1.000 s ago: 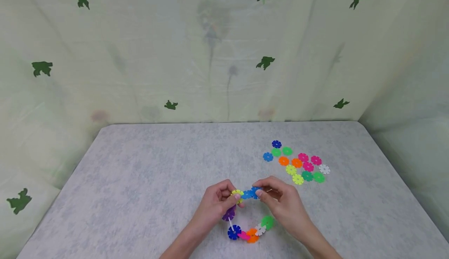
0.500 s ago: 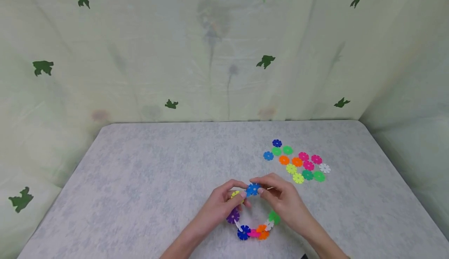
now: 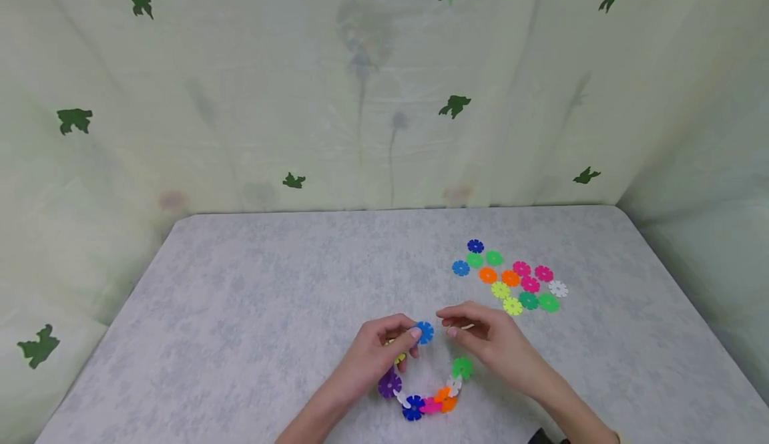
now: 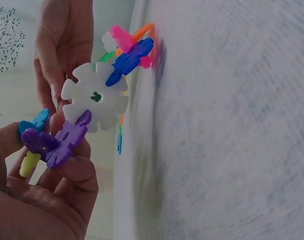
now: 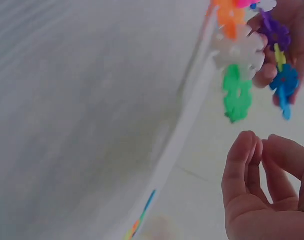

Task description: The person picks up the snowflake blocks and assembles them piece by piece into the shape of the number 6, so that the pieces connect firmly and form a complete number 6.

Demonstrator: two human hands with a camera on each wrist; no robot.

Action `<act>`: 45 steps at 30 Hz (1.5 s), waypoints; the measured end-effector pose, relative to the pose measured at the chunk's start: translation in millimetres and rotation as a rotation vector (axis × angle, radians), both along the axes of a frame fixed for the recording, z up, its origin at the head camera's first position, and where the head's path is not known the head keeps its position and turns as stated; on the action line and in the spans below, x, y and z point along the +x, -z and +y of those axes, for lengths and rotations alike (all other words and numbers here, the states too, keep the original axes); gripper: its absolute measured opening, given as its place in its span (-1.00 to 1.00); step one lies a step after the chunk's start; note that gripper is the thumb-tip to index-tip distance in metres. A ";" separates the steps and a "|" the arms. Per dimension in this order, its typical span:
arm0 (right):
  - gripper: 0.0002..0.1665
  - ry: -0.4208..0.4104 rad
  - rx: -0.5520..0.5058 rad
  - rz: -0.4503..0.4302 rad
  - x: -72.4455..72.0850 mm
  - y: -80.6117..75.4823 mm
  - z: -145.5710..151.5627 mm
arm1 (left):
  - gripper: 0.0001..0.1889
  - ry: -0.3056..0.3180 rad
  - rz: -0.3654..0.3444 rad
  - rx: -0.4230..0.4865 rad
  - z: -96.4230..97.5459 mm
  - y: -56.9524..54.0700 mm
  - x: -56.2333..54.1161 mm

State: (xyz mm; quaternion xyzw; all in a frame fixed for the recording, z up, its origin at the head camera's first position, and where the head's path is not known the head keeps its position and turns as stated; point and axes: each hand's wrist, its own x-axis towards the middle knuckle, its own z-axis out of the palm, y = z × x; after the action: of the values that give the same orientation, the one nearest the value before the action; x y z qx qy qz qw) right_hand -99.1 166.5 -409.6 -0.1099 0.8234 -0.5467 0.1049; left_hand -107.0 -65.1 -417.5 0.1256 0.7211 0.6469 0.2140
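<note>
My left hand (image 3: 377,352) pinches a curved chain of interlocking plastic snowflake discs near one end. At that end, a blue disc (image 3: 425,332) sticks out past the thumb. Below it hang yellow, purple (image 3: 390,385), white, dark blue (image 3: 413,408), pink and orange discs (image 3: 446,400). A green disc (image 3: 462,368) forms the other end. In the left wrist view a white disc (image 4: 81,90) is slotted to the purple one (image 4: 66,142). My right hand (image 3: 495,340), fingers bent and holding nothing, hovers just right of the blue disc, apart from the chain.
Loose snowflake discs in several colours lie flat at the right back of the grey table (image 3: 270,310), among them a pink one (image 3: 543,273) and a white one (image 3: 558,288). A pale patterned curtain (image 3: 240,97) stands behind the table.
My right hand has let go of the blue disc and drawn slightly right. The left hand still grips the chain; its blue end has shifted a little left and the chain has swayed.
</note>
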 end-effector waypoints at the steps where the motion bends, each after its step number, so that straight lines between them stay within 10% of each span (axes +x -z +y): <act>1: -0.69 0.007 0.009 -0.002 -1.3 0.5 5.1 | -0.75 -0.012 0.013 -0.014 -0.8 -0.1 -0.5; 19: -0.70 0.121 0.357 0.106 -28.8 15.4 93.3 | -0.73 -0.067 -0.083 0.063 -8.7 -2.1 -5.8; 45: -0.75 0.086 0.449 0.059 -32.8 13.4 90.9 | -0.74 -0.084 -0.114 0.063 -8.8 0.4 -5.6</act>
State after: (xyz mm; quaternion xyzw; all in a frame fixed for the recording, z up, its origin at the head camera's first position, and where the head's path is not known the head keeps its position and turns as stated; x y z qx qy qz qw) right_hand -131.9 257.4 -423.1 -0.0648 0.9310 -0.3503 0.0793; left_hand -112.6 -73.8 -417.9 0.0651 0.6917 0.6837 0.2233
